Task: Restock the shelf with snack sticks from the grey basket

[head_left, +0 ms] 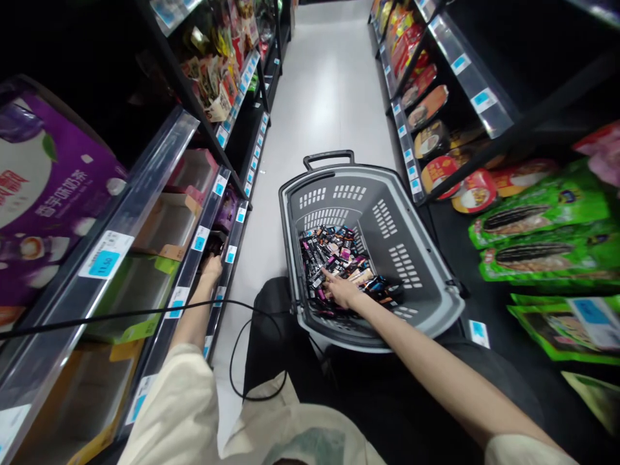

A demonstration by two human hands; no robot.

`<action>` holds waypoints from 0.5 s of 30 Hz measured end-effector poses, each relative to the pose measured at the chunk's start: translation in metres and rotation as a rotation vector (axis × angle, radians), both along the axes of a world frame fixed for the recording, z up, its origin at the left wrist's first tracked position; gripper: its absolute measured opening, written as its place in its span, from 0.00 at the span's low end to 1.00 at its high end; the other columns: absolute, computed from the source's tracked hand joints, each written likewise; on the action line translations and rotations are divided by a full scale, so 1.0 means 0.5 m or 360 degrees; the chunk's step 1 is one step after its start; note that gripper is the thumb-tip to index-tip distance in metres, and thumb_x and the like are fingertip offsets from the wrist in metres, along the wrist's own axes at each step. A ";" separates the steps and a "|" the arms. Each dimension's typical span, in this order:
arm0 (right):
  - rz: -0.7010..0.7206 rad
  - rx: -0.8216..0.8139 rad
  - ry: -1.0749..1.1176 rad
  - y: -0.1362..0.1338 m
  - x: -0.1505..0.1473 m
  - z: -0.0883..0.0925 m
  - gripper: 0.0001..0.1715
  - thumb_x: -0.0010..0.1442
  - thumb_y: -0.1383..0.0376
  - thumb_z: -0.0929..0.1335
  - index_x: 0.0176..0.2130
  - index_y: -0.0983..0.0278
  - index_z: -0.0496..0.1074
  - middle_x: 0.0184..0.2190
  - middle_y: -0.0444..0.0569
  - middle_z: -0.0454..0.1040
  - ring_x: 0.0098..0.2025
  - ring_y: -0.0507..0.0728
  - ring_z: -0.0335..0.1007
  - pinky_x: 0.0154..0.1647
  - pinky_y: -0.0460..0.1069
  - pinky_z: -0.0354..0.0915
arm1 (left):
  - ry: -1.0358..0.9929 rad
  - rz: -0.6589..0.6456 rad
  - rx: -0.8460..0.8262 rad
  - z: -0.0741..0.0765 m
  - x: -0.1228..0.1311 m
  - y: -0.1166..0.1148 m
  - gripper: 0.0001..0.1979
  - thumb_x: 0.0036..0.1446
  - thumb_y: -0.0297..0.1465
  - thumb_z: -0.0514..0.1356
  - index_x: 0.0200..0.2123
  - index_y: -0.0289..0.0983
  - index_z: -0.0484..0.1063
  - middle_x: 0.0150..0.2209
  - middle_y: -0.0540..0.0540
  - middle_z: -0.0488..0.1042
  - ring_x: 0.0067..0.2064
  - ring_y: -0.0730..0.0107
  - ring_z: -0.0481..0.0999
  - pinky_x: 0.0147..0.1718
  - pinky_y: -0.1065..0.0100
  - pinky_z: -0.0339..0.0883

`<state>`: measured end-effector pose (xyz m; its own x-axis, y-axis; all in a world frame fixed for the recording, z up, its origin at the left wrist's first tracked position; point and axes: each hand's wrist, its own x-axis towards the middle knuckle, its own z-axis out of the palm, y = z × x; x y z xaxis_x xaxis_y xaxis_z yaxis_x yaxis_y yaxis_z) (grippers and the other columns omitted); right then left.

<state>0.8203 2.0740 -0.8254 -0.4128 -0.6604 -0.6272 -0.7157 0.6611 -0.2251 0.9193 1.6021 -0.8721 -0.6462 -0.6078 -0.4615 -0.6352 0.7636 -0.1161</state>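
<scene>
A grey shopping basket [433,320] with slotted walls stands in front of my knees. Its bottom is covered by a heap of small, shiny wrapped packets [334,248] in black, purple, pink and beige. My right hand [343,292] reaches into the basket and rests on the heap, fingers stretched and somewhat apart. At the left, my left hand [212,266] is inside a low shelf section, beside a dark item whose kind I cannot make out. Its fingertips are hidden in shadow. A purple box [227,210] stands just beyond that hand.
Open display boxes [133,300] line the left shelf, below a large purple carton [53,194]. A black cable [145,312] crosses over my left forearm and loops by my knee. Green bags [547,252] and round packs [475,190] fill the right shelf. A pale aisle floor [334,84] runs ahead.
</scene>
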 end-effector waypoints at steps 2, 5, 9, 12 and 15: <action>0.0017 0.0010 -0.0028 0.000 0.000 -0.010 0.36 0.59 0.78 0.67 0.64 0.68 0.76 0.79 0.57 0.37 0.65 0.69 0.72 0.66 0.57 0.72 | -0.0100 0.0020 0.0006 -0.003 -0.004 0.005 0.19 0.70 0.37 0.64 0.58 0.33 0.74 0.62 0.37 0.73 0.60 0.56 0.76 0.61 0.50 0.73; 0.0035 0.0021 -0.0068 -0.003 -0.005 -0.025 0.33 0.57 0.79 0.68 0.60 0.68 0.79 0.79 0.58 0.39 0.60 0.66 0.78 0.62 0.54 0.75 | -0.0169 0.0015 0.0005 -0.002 -0.008 0.010 0.22 0.71 0.38 0.62 0.63 0.34 0.71 0.63 0.37 0.73 0.61 0.56 0.76 0.61 0.49 0.74; 0.0073 0.0042 -0.0060 -0.004 -0.030 -0.037 0.35 0.51 0.79 0.72 0.57 0.65 0.81 0.79 0.59 0.42 0.54 0.65 0.81 0.57 0.53 0.77 | -0.0217 0.0008 0.0016 0.012 -0.003 0.014 0.22 0.71 0.38 0.63 0.63 0.34 0.71 0.61 0.37 0.74 0.60 0.57 0.77 0.59 0.50 0.75; 0.0094 0.0061 -0.0010 -0.004 -0.044 -0.037 0.31 0.43 0.80 0.76 0.48 0.68 0.83 0.78 0.62 0.46 0.49 0.63 0.83 0.53 0.51 0.78 | -0.0207 0.0006 0.0021 0.025 0.003 0.023 0.19 0.70 0.37 0.64 0.59 0.33 0.74 0.61 0.37 0.74 0.60 0.57 0.77 0.60 0.51 0.75; 0.0075 0.0020 0.0071 -0.004 -0.041 -0.039 0.21 0.47 0.79 0.77 0.43 0.71 0.83 0.74 0.66 0.56 0.48 0.61 0.83 0.54 0.53 0.78 | -0.0157 0.0031 -0.0008 0.034 0.003 0.040 0.18 0.69 0.37 0.65 0.57 0.33 0.75 0.60 0.38 0.75 0.59 0.57 0.77 0.59 0.51 0.75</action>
<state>0.7998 2.0719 -0.8447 -0.4091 -0.6721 -0.6172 -0.7553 0.6290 -0.1843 0.9208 1.6222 -0.8553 -0.5855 -0.6224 -0.5194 -0.6354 0.7503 -0.1827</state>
